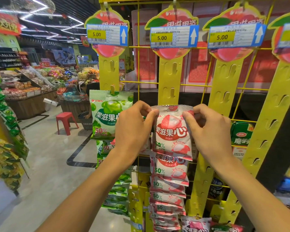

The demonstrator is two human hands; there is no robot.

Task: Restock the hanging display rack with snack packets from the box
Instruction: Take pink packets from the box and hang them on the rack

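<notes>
Pinching the top corners of a pink lychee packet (172,133): left hand (132,129) and right hand (209,131), fingers curled on the foil. Held against the yellow hanging strip (170,77), above a column of matching packets (168,186). Green packet (107,114) hanging just left.

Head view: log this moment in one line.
left hand pinches pink packet | right hand pinches it | at yellow strip | not yet hung

We are looking from head height, forward and slightly down, standing very near the yellow display rack (138,84).
</notes>
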